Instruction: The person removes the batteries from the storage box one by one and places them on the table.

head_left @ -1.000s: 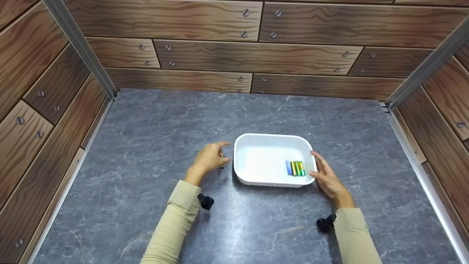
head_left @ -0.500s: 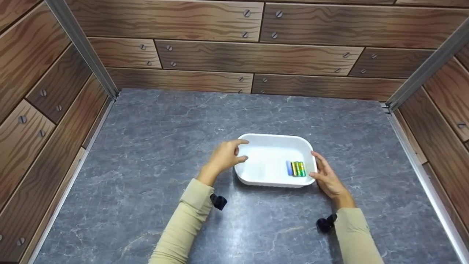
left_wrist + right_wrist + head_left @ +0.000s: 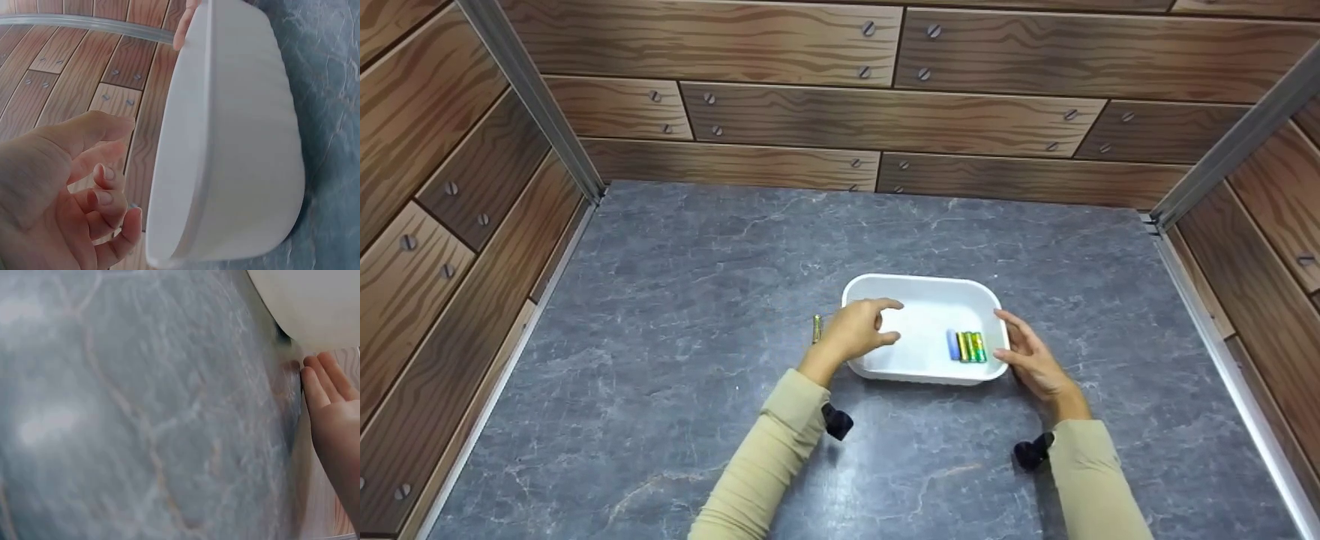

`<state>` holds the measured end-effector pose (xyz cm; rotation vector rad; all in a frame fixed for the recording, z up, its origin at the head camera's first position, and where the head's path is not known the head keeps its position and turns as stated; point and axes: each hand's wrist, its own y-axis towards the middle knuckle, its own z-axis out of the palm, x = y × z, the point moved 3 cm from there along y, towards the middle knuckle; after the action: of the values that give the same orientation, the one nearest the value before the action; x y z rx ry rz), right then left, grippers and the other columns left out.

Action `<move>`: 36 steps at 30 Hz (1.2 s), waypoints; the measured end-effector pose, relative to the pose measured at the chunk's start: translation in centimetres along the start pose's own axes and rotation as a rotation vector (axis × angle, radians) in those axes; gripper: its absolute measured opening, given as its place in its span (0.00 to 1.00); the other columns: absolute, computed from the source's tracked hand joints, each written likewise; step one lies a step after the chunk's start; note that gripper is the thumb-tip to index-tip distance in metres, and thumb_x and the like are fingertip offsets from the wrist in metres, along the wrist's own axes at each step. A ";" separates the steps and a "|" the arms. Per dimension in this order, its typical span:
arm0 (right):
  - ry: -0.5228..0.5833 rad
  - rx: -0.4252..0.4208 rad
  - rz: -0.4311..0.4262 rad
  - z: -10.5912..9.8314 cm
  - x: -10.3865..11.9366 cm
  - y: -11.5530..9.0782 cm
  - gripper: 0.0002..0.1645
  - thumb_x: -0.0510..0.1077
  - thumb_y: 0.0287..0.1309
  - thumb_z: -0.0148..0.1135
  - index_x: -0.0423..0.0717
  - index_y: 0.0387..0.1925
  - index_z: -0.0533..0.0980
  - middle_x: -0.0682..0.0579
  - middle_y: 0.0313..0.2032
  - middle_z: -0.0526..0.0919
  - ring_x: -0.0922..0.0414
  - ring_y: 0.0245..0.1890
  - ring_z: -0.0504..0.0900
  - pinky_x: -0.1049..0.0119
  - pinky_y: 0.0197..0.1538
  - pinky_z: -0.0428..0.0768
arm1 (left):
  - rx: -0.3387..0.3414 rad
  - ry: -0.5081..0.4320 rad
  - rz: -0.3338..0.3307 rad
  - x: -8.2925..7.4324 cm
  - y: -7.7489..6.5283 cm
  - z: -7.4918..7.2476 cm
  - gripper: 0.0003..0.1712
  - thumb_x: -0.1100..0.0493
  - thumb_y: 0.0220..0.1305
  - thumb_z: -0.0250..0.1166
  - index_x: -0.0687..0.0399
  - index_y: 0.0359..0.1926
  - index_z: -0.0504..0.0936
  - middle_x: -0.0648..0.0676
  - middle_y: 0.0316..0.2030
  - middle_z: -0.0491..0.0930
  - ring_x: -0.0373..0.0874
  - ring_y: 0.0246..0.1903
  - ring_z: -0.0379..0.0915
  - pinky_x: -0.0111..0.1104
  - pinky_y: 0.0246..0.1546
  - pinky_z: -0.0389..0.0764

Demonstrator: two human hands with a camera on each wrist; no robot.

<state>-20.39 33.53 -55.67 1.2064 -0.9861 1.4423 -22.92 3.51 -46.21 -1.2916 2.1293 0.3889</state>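
Observation:
A white plastic basin [image 3: 919, 373] stands on the grey table. Inside, near its right end, a blue battery [image 3: 953, 345] and several green-and-gold batteries [image 3: 970, 347] lie side by side. My left hand [image 3: 851, 330] hovers over the basin's left part, thumb and index finger apart and nothing between them; its other fingers bend loosely in the left wrist view. Just left of the basin, a single battery [image 3: 817, 328] lies on the table beside that hand. My right hand [image 3: 1039, 367] holds the basin's right end, thumb and index fingertip over the rim, the other fingers against the outside.
The grey marbled table [image 3: 697, 262] reaches to a wood-patterned back wall [image 3: 780, 112]. Similar panels rise on the left and right, with metal strips [image 3: 1237, 375] along the side edges. A black wrist camera [image 3: 838, 422] sits on the left wrist.
My left hand has moved right, from beside the single battery to over the basin, leaving that battery uncovered on the table. The right hand stays at the basin's right end.

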 end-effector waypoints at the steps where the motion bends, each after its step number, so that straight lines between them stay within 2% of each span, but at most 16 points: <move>1: 0.000 0.001 0.010 0.0 0.0 0.0 0.41 0.24 0.54 0.57 0.41 0.69 0.58 0.63 0.58 0.76 0.67 0.57 0.77 0.74 0.56 0.76 | 0.005 0.000 0.000 -0.1 0.1 0.2 0.27 0.53 0.60 0.67 0.47 0.61 0.76 0.43 0.20 0.64 0.35 0.19 0.56 0.25 0.21 0.57; 6: 0.010 0.021 0.035 -0.1 -0.2 -0.1 0.43 0.25 0.56 0.56 0.42 0.71 0.54 0.69 0.60 0.73 0.70 0.59 0.74 0.75 0.58 0.75 | 0.024 -0.008 0.001 -0.5 0.6 1.3 0.26 0.54 0.61 0.67 0.47 0.61 0.76 0.43 0.19 0.64 0.35 0.19 0.56 0.25 0.22 0.57; 13: 0.054 0.040 0.028 -0.2 -0.6 -0.2 0.40 0.26 0.57 0.55 0.49 0.69 0.58 0.71 0.61 0.71 0.72 0.60 0.73 0.76 0.59 0.74 | 0.034 0.005 -0.007 -1.0 1.2 2.4 0.26 0.53 0.60 0.67 0.46 0.60 0.77 0.42 0.20 0.64 0.34 0.20 0.57 0.24 0.22 0.57; 17: 0.062 0.046 0.020 -0.2 -0.8 -0.2 0.40 0.26 0.57 0.54 0.50 0.69 0.58 0.73 0.62 0.70 0.73 0.61 0.72 0.77 0.59 0.73 | 0.042 0.025 -0.019 -1.4 1.7 3.0 0.26 0.52 0.59 0.68 0.44 0.60 0.77 0.42 0.20 0.64 0.34 0.20 0.57 0.24 0.22 0.58; 20: 0.053 0.040 0.026 -0.2 -0.8 -0.2 0.41 0.26 0.57 0.54 0.48 0.70 0.56 0.72 0.62 0.68 0.74 0.61 0.71 0.78 0.60 0.72 | 0.049 0.042 -0.025 -1.7 2.2 3.6 0.26 0.52 0.59 0.67 0.43 0.60 0.77 0.42 0.20 0.65 0.33 0.21 0.58 0.24 0.21 0.58; 21: 0.049 0.037 0.032 -0.2 -0.8 -0.2 0.41 0.26 0.57 0.54 0.48 0.70 0.56 0.67 0.66 0.65 0.74 0.61 0.71 0.78 0.60 0.72 | 0.050 0.048 -0.024 -1.8 2.4 3.9 0.26 0.52 0.59 0.68 0.43 0.60 0.77 0.42 0.20 0.65 0.33 0.21 0.59 0.23 0.21 0.59; 26: 0.054 0.074 0.010 -0.3 -0.7 -0.2 0.41 0.27 0.58 0.53 0.49 0.71 0.56 0.66 0.67 0.65 0.74 0.62 0.70 0.78 0.60 0.70 | 0.059 0.076 -0.039 -2.4 3.2 5.2 0.26 0.51 0.58 0.68 0.42 0.59 0.77 0.42 0.19 0.65 0.34 0.21 0.60 0.25 0.21 0.61; 27: 0.060 0.086 0.001 -0.3 -0.7 -0.2 0.40 0.27 0.59 0.52 0.50 0.71 0.56 0.67 0.67 0.65 0.74 0.62 0.69 0.78 0.61 0.70 | 0.059 0.077 -0.047 -2.5 3.3 5.4 0.26 0.51 0.58 0.68 0.42 0.59 0.78 0.42 0.18 0.65 0.34 0.20 0.59 0.25 0.22 0.62; 28: 0.064 0.097 -0.010 -0.3 -0.7 -0.3 0.40 0.27 0.59 0.52 0.50 0.71 0.56 0.72 0.63 0.68 0.74 0.63 0.69 0.78 0.61 0.70 | 0.062 0.082 -0.059 -2.6 3.4 5.6 0.26 0.51 0.58 0.68 0.41 0.59 0.78 0.43 0.18 0.65 0.34 0.20 0.59 0.26 0.23 0.63; 30: 0.066 0.103 -0.015 -0.3 -0.7 -0.3 0.40 0.27 0.59 0.52 0.50 0.71 0.56 0.72 0.64 0.68 0.74 0.63 0.69 0.79 0.61 0.69 | 0.066 0.083 -0.086 -2.8 3.6 6.0 0.26 0.50 0.58 0.68 0.40 0.59 0.77 0.44 0.18 0.68 0.36 0.21 0.61 0.27 0.25 0.68; 32: 0.061 0.088 -0.005 -0.3 -0.7 -0.3 0.40 0.26 0.59 0.52 0.50 0.71 0.56 0.72 0.63 0.69 0.73 0.62 0.70 0.78 0.61 0.70 | 0.062 0.085 -0.115 -2.9 3.9 6.4 0.26 0.50 0.58 0.69 0.39 0.59 0.78 0.46 0.24 0.77 0.37 0.25 0.68 0.29 0.31 0.74; 34: 0.052 0.073 0.006 -0.2 -0.7 -0.2 0.40 0.26 0.58 0.52 0.49 0.71 0.56 0.72 0.62 0.69 0.73 0.62 0.70 0.78 0.60 0.71 | 0.058 0.091 -0.144 -3.1 4.1 6.8 0.27 0.49 0.57 0.69 0.38 0.59 0.78 0.47 0.36 0.85 0.38 0.33 0.77 0.31 0.38 0.79; 36: 0.046 0.059 0.015 -0.2 -0.7 -0.2 0.41 0.26 0.58 0.53 0.48 0.71 0.55 0.72 0.62 0.70 0.73 0.61 0.71 0.77 0.60 0.72 | 0.045 0.087 -0.175 -3.2 4.3 7.1 0.27 0.48 0.56 0.70 0.37 0.58 0.78 0.46 0.49 0.85 0.41 0.45 0.81 0.34 0.44 0.80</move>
<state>-20.18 33.63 -56.43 1.2050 -0.9287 1.5132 -23.13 11.65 -49.90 -1.4791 2.0626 0.2141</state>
